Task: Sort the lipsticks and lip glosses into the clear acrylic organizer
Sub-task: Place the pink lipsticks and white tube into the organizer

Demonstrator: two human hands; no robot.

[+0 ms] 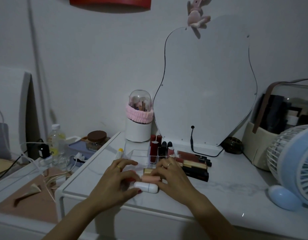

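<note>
Your left hand [115,181] rests on the desk [227,179], fingers [130,163] spread and curled loosely, thumb tip touching the left end of a white capsule-shaped tube [146,187] lying on its side; whether you grip it I cannot tell. Just behind it lies a pale pink tube [150,178], and behind that a gold one [148,171], both partly covered by your hands. Your right hand [172,177] lies over their right ends, fingers bent down onto them, a ring on one; a firm hold cannot be made out.

Behind your hands stands the clear organizer [141,153], its left cells hard to see through. Upright in its right cells are dark red lipsticks [154,149], then black ones [164,148] and a pinkish one [171,151]. A yellow-capped stick [119,153] stands just left of the organizer.

Right of the organizer lies a row of glosses [193,155], reddish-brown with black caps, and in front of them black and gold boxes [195,171]; any print on them is too small and dim to read.

At the far right, a blue fan [295,163] is cut off by the frame edge
</note>
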